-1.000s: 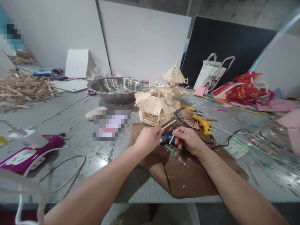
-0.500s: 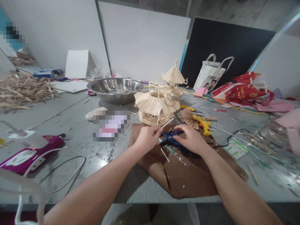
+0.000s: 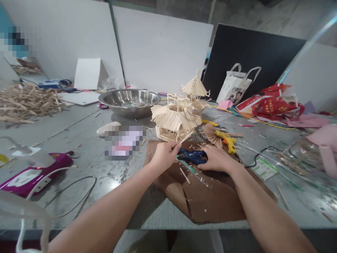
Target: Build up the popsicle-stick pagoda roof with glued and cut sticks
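My left hand pinches a thin wooden stick, which points up and to the right in front of the stick pavilion model. Fingers of my right hand are wrapped round the handles of blue pliers. The head of the pliers lies close to my left fingertips; whether it touches the stick, I cannot tell. Under both hands is a brown sheet, bearing a loose short stick and a clear plastic wrapper.
Behind the model stands a pointed stick tower. A steel basin is at back left, a stick pile farther left. A yellow glue gun lies right of the model. A purple power strip and white cable occupy the left side.
My right hand has shifted slightly right and down and closed round the pliers' handles. The pliers have turned and moved nearer my left fingertips. My left hand keeps the stick, barely moved.
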Demonstrator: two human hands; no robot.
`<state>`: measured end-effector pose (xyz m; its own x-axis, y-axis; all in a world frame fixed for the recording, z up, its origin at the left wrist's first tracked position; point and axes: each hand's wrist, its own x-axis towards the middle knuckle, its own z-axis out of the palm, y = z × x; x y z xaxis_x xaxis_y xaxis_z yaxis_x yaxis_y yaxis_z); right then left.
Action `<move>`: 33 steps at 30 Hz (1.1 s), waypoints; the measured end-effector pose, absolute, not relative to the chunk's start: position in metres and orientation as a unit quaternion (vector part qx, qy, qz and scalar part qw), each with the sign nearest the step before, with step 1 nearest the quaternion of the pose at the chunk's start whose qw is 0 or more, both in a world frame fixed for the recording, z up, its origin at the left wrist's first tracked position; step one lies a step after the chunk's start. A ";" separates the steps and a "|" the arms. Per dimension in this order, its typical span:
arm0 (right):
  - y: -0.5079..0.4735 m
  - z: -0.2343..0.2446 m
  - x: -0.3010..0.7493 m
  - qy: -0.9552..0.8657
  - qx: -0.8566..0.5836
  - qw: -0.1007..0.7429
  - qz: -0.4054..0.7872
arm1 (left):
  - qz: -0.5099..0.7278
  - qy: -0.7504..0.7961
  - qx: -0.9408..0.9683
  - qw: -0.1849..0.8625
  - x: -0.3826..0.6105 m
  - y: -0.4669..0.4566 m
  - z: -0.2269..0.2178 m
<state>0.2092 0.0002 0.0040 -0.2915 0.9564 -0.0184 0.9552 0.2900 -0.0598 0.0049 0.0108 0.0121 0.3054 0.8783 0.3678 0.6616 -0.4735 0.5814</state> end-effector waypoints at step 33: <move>-0.011 0.007 0.198 -0.765 -0.576 0.268 0.106 | 0.423 0.442 0.715 0.338 0.004 0.008 0.013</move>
<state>0.1979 -0.0106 0.0067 -0.1940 0.9379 0.2875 0.8239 0.3149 -0.4711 0.0038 0.0082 0.0130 0.2506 0.9182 0.3068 0.3458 -0.3809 0.8575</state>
